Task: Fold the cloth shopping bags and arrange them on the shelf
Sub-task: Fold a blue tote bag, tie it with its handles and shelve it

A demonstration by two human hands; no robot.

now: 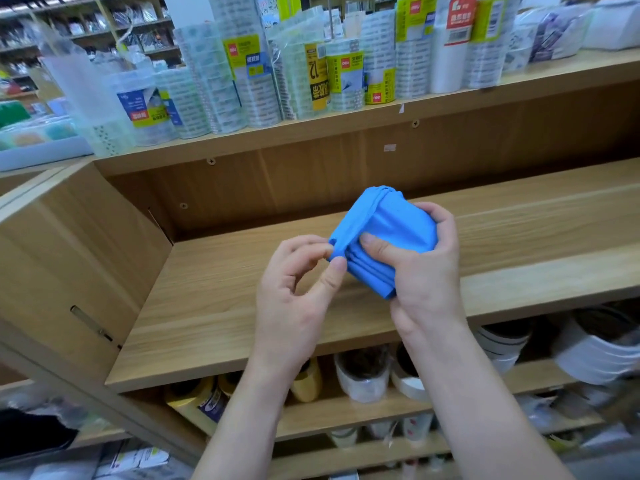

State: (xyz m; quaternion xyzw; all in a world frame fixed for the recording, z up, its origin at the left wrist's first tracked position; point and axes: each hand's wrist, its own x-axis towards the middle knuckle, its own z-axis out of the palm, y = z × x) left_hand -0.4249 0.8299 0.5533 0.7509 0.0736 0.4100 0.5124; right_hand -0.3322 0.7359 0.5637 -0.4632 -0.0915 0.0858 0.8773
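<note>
Shelf (225,306): this is the wide wooden board in front of you, where the bag should end up. The part under your hands is bare wood.
Tape rolls (242,81): they stand in a packed row on the board above, well apart from your hands.
Bag (391,223): it is a blue cloth bag, bunched into a small fat bundle. You hold it up over the shelf between both hands. I think it is very light, soft and floppy. It will likely puff open if you let go, so keep it squeezed.
Right hand (426,271): your fingers curl round the bundle's right side and your thumb presses on its front. The thick middle is the best place to hold.
Left hand (298,282): your thumb and a finger pinch the bag's left edge.
Strap (349,220): a thin blue band runs over the bundle's left end. It may slip off, so pinch it close to the bundle.
</note>
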